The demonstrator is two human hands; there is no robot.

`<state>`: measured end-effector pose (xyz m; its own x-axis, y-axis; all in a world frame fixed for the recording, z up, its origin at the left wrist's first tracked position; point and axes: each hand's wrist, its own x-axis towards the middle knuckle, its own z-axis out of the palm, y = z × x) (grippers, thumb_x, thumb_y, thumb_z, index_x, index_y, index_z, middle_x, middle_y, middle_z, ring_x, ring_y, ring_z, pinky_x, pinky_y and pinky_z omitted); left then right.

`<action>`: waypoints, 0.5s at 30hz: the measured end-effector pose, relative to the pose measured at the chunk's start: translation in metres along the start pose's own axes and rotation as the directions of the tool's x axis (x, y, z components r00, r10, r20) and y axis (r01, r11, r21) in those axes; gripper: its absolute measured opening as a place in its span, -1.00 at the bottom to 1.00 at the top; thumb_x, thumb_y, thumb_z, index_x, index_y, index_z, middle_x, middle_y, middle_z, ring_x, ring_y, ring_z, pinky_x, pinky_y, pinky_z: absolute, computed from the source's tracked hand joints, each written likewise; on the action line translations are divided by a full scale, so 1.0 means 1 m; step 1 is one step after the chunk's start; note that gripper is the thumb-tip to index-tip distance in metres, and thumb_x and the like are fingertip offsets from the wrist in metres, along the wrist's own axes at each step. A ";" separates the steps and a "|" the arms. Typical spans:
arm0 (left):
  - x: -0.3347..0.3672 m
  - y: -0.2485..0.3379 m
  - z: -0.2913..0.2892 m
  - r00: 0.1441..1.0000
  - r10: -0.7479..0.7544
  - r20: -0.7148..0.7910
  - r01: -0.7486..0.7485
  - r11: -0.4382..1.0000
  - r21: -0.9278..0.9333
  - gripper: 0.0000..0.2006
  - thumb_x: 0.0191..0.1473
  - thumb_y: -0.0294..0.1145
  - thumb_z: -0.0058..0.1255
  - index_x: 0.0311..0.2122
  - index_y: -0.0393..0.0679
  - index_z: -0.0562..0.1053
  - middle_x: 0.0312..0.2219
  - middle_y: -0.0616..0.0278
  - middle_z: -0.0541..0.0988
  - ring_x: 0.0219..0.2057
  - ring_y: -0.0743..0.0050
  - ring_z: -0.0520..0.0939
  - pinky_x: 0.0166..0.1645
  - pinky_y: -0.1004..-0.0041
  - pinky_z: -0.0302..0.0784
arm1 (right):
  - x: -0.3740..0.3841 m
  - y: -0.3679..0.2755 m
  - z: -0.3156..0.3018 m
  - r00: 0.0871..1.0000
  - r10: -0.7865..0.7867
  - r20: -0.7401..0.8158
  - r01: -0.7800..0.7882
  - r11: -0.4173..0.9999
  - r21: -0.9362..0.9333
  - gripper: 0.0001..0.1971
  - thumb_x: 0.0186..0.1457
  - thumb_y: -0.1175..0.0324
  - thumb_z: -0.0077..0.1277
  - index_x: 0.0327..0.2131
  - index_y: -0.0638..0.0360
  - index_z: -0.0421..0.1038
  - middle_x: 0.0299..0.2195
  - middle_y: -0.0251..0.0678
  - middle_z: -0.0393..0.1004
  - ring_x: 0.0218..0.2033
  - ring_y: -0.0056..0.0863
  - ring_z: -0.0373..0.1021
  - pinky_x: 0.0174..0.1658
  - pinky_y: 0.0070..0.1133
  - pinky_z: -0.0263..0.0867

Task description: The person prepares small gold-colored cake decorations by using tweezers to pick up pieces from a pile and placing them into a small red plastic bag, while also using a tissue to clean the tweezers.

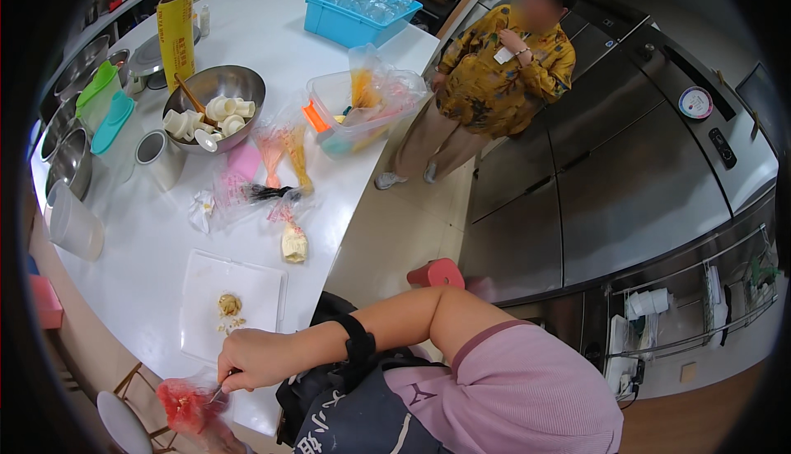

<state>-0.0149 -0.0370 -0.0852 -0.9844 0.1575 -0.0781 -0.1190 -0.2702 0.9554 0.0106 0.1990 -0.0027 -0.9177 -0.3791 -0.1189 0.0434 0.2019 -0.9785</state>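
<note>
While the person leans over the white counter (148,240), the right hand (251,359) reaches across the body to the near edge of it, and its fingers (229,381) are closed together on a thin metal tool (219,390), maybe small scissors, but I cannot tell exactly. The tip of this tool touches a red piping bag (185,404), which sits low at the counter edge. The left hand (216,437) is below the bag and mostly hidden, so I cannot tell if its fingers are open or closed. Just beside the right hand lies a white cutting board (255,289) with a small heap of beige cream (229,306) on it. Further on the counter are several filled piping bags (284,153), orange, pink and dark, and one pale bag (293,244) near the board. A steel bowl (239,83) holds white cups and a wooden spoon, and a clear plastic tub (329,95) stands near the far edge beside a blue crate (346,25). Another person (486,83) in a yellow patterned shirt stands well apart, in front of the steel refrigerator doors (626,190).
</note>
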 end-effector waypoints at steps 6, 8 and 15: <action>0.005 -0.035 -0.029 0.973 0.199 0.114 -0.208 0.976 0.066 -0.49 -0.07 -0.25 -0.05 -0.02 -0.32 0.24 -0.17 0.10 0.39 -0.23 0.33 0.49 -0.20 0.42 0.47 | -0.001 0.009 0.008 0.967 -0.166 -0.195 0.133 0.976 -0.170 -0.82 -0.18 0.34 0.06 -0.51 0.27 0.47 -0.63 -0.20 0.47 -0.56 -0.31 0.42 -0.44 -0.47 0.31; -0.010 -0.003 0.015 0.976 0.216 -0.016 -0.217 0.971 -0.099 -0.41 -0.11 -0.16 -0.03 -0.01 -0.35 0.23 -0.14 0.08 0.38 -0.24 0.30 0.50 -0.21 0.41 0.48 | -0.002 -0.001 0.008 0.972 -0.143 -0.185 0.115 0.981 -0.154 -0.81 -0.18 0.33 0.07 -0.49 0.26 0.46 -0.60 -0.16 0.46 -0.51 -0.26 0.41 -0.40 -0.44 0.30; 0.000 -0.014 -0.006 0.994 0.111 0.025 -0.109 0.992 -0.061 -0.38 -0.13 -0.14 0.01 0.01 -0.33 0.22 -0.19 0.09 0.42 -0.25 0.31 0.50 -0.26 0.42 0.49 | -0.002 0.000 0.010 0.956 -0.216 -0.197 0.174 0.962 -0.211 -0.80 -0.10 0.31 0.04 -0.40 0.22 0.39 -0.63 -0.18 0.42 -0.54 -0.21 0.38 -0.44 -0.42 0.26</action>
<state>-0.0136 -0.0385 -0.1007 -0.9881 0.1499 0.0350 -0.0189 -0.3436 0.9389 0.0164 0.1913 -0.0043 -0.9647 -0.2287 0.1308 -0.2011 0.3189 -0.9262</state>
